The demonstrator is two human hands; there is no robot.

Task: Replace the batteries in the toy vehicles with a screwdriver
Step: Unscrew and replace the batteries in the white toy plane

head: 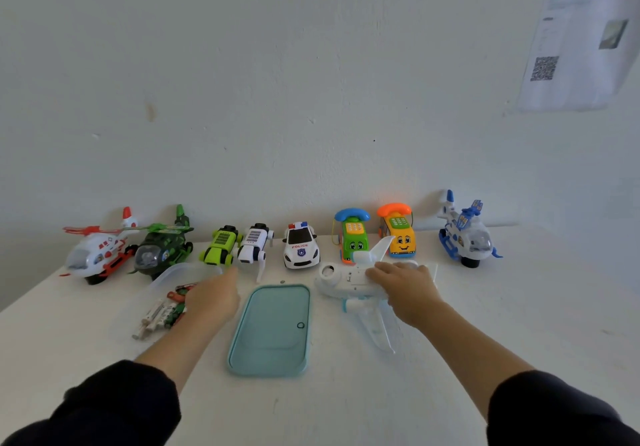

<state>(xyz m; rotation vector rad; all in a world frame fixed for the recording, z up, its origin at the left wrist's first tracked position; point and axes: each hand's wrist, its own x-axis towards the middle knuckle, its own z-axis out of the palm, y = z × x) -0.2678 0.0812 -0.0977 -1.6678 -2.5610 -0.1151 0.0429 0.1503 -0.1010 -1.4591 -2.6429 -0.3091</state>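
Note:
A white toy airplane [349,281] lies belly-up on the white table [346,393], and my right hand [403,284] rests over its body with fingers curled on it. My left hand [214,295] reaches into a clear plastic container [173,269] that holds several batteries [162,314]; its fingertips are hidden, so I cannot see what they touch. A small screw [282,282] lies on the table just beyond a teal lid [272,331]. No screwdriver shows.
Along the wall stand a white-red helicopter [97,255], a green helicopter [162,250], a green car [221,245], a white robot dog [254,245], a police car [300,250], two phone cars [353,234] and a blue-white helicopter [464,234].

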